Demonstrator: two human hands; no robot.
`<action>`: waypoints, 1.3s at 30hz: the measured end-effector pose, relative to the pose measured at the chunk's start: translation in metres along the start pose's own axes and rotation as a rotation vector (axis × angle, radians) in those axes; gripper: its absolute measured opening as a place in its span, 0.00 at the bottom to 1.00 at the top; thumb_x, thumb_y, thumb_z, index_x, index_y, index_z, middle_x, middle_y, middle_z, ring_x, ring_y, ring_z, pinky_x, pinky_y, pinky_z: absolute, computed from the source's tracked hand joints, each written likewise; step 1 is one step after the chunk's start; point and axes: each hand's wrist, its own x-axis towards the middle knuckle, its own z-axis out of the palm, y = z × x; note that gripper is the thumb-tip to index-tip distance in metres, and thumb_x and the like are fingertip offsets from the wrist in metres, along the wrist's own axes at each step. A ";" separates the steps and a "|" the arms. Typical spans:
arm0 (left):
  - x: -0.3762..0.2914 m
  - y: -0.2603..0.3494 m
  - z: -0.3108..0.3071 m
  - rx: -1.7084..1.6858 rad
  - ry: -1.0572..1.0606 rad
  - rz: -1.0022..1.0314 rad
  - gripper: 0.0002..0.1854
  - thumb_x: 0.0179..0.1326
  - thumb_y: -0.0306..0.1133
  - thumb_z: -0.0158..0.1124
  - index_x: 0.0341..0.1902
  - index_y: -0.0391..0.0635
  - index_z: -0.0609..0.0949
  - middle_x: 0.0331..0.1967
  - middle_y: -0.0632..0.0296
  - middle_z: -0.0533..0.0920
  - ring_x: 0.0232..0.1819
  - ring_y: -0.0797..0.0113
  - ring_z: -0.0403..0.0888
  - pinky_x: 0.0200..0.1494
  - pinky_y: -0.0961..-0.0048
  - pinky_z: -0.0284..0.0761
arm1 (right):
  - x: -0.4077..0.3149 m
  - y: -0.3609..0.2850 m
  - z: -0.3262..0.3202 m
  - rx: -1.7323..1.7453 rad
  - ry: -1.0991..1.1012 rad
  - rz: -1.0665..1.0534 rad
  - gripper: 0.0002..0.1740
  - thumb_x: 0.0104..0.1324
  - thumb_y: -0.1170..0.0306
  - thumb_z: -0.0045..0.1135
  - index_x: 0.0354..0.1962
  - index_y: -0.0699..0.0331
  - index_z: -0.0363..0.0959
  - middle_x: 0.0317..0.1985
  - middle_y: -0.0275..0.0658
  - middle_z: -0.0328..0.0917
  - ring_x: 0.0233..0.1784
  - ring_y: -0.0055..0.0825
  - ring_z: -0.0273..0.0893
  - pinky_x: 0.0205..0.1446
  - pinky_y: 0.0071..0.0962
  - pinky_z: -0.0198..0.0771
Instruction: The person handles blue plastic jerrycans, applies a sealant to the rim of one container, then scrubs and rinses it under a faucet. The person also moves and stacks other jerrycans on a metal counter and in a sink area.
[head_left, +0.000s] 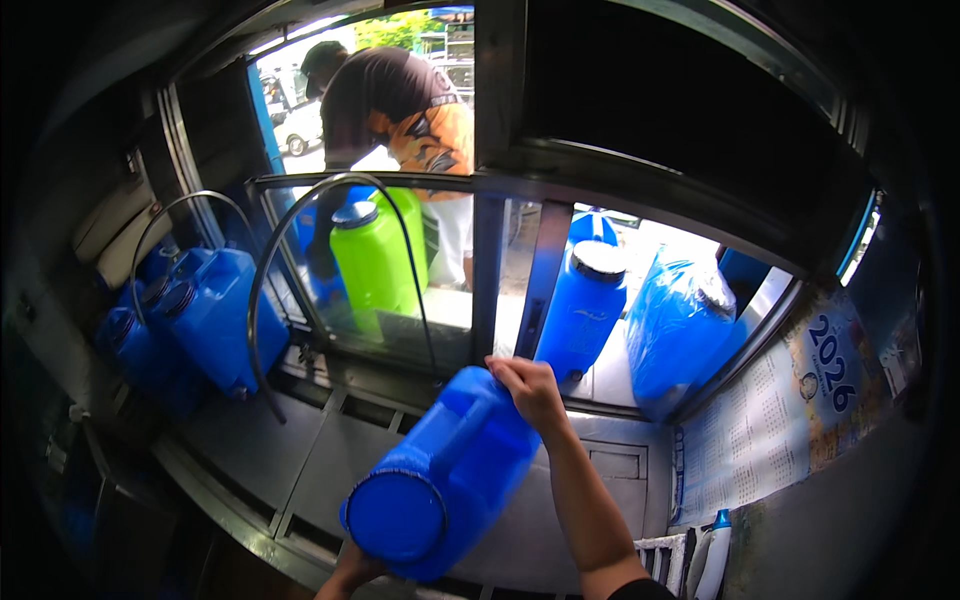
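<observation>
A blue plastic water jug with a round blue cap is tilted over the metal counter, its capped end towards me. My right hand grips its far end near the window. My left hand supports the capped end from below, its fingers mostly hidden by the jug. Behind the jug, a curved metal filling tube arches over the counter.
Blue jugs stand at the left beside another curved tube. Beyond the window frame are a green jug, a blue jug, a plastic-wrapped blue jug and a bending person. A calendar hangs at the right.
</observation>
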 end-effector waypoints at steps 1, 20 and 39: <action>0.007 0.001 -0.007 0.003 -0.031 -0.005 0.73 0.34 0.41 0.87 0.73 0.42 0.39 0.68 0.45 0.60 0.69 0.52 0.63 0.70 0.57 0.62 | -0.018 -0.004 -0.011 -0.036 0.077 0.007 0.14 0.69 0.70 0.55 0.44 0.72 0.82 0.38 0.43 0.86 0.40 0.21 0.80 0.47 0.19 0.73; 0.139 0.088 0.222 0.097 0.193 0.420 0.78 0.38 0.38 0.83 0.72 0.44 0.23 0.72 0.37 0.42 0.73 0.39 0.50 0.72 0.54 0.58 | -0.238 0.030 -0.024 -0.295 0.838 -0.114 0.44 0.45 0.56 0.76 0.60 0.56 0.69 0.68 0.47 0.58 0.69 0.43 0.57 0.67 0.49 0.58; 0.001 -0.056 0.038 0.322 0.093 -0.077 0.32 0.51 0.52 0.73 0.57 0.46 0.81 0.54 0.53 0.83 0.58 0.55 0.79 0.61 0.65 0.73 | -0.208 0.091 -0.149 -0.444 0.908 -0.016 0.56 0.54 0.55 0.75 0.72 0.63 0.50 0.69 0.53 0.59 0.71 0.48 0.61 0.75 0.44 0.55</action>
